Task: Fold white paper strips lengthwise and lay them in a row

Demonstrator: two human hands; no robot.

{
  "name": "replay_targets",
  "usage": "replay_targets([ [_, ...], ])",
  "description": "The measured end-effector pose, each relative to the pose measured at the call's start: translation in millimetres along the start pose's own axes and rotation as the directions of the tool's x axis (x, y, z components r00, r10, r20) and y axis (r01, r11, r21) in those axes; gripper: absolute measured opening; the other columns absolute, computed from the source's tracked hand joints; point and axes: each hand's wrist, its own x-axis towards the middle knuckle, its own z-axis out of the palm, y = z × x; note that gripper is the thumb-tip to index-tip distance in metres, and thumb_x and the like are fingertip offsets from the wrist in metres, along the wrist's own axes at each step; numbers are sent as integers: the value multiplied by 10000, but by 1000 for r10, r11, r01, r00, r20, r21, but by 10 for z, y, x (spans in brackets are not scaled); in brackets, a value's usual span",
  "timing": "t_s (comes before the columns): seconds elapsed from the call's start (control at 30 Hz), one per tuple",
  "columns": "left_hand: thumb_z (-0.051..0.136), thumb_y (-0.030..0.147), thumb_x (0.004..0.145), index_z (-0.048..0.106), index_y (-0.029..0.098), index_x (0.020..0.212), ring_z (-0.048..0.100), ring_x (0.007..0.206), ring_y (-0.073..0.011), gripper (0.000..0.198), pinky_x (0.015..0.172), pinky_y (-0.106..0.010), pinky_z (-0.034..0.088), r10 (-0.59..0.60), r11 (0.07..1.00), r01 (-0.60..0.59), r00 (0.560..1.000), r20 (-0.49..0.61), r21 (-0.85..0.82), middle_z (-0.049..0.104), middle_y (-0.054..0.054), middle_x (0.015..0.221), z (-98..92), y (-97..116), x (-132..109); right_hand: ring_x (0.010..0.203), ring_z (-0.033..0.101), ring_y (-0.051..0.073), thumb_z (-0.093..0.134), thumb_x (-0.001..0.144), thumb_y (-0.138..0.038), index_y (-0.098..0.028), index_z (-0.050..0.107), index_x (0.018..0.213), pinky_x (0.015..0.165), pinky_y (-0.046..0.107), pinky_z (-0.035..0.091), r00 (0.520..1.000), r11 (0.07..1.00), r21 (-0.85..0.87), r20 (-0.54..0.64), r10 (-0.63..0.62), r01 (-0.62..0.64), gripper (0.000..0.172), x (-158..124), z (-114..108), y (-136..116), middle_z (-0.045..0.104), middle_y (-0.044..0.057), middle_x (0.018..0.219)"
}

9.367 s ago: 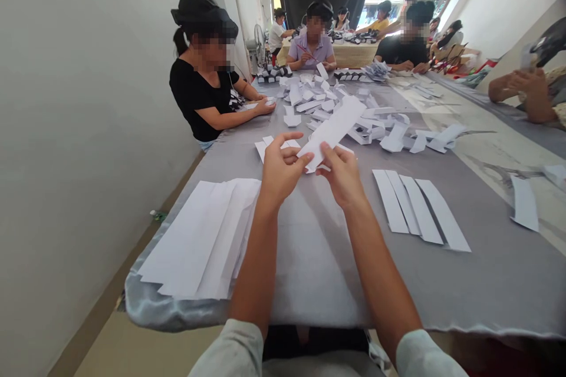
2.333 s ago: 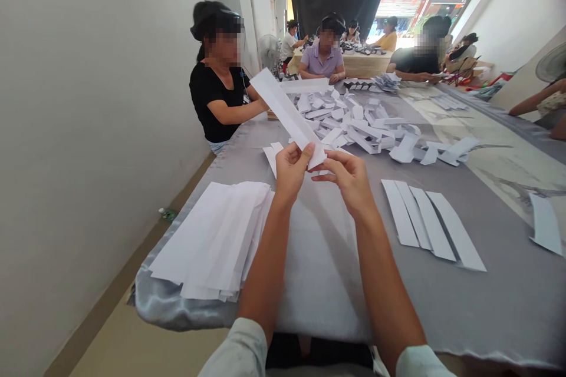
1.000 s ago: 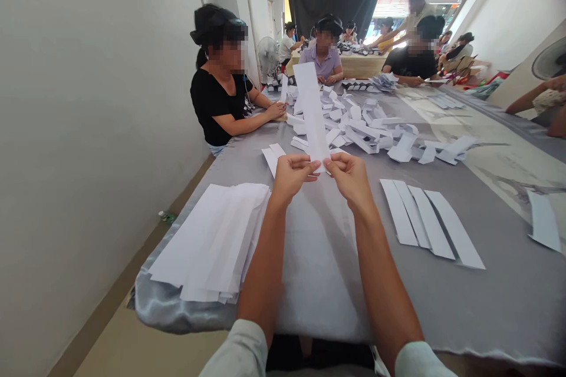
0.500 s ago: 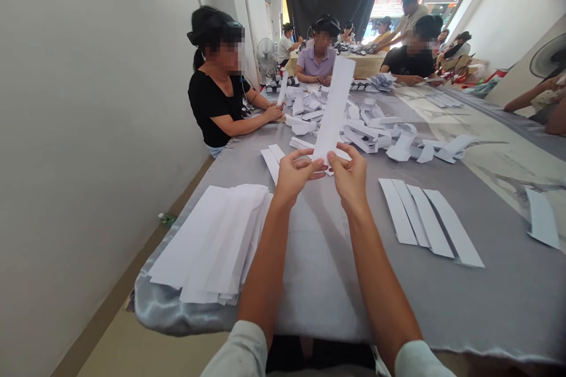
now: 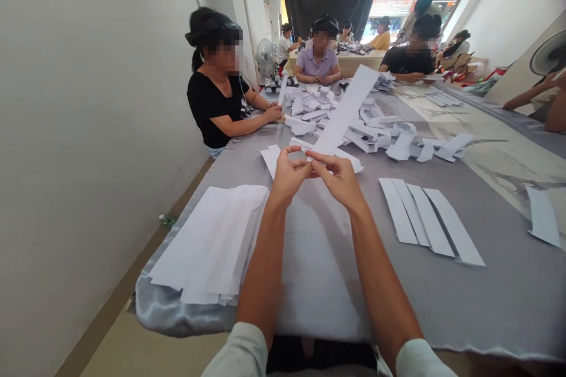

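A long white paper strip (image 5: 347, 109) is held up over the table, leaning to the right. Its lower end is pinched between the fingertips of my left hand (image 5: 292, 174) and my right hand (image 5: 338, 177), which meet there. The fingers cover that bottom edge, so any fold in it is hidden. Left of my forearms lies a stack of white paper sheets (image 5: 207, 241). To the right, several flat paper strips (image 5: 428, 221) lie side by side. Beyond my hands spreads a pile of folded paper pieces (image 5: 375, 123).
A grey satin cloth (image 5: 318, 277) covers the table. A co-worker in black (image 5: 216, 94) sits at the left edge holding a strip; others sit across, including one in purple (image 5: 317, 62). A single strip (image 5: 543, 218) lies far right. A white wall stands left.
The strip has tilted from nearly upright to leaning right. My right hand has moved left, so its fingertips now meet those of my left hand.
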Motion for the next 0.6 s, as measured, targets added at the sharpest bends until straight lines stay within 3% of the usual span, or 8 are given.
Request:
replay_targets([
  [0.2, 989, 407, 668, 464, 179, 1186, 743, 771, -192, 773, 906, -463, 624, -26, 999, 27, 999, 39, -39, 719, 18, 731, 9, 0, 3, 1057, 763, 261, 691, 954, -414, -237, 811, 1241, 951, 390, 605, 999, 996, 92, -30, -14, 16, 358, 10, -24, 68, 811, 46, 1165],
  [0.4, 991, 388, 672, 447, 212, 1055, 736, 719, -169, 689, 867, -429, 639, -27, 998, 33, 993, 116, -57, 687, 49, 716, 55, -18, 17, 1039, 753, 264, 721, 898, -410, -224, 871, 1016, 901, 368, 594, 981, 981, 194, -191, 13, 25, 267, 28, 6, 20, 826, 53, 1060],
  [0.6, 984, 395, 666, 416, 225, 995, 756, 734, -182, 677, 841, -402, 645, -23, 999, 28, 992, 126, -39, 683, 55, 704, 112, -5, 0, 892, 724, 219, 674, 912, -405, -206, 875, 951, 832, 336, 563, 961, 976, 218, -268, 69, -9, 286, 24, 18, -3, 824, 54, 969],
])
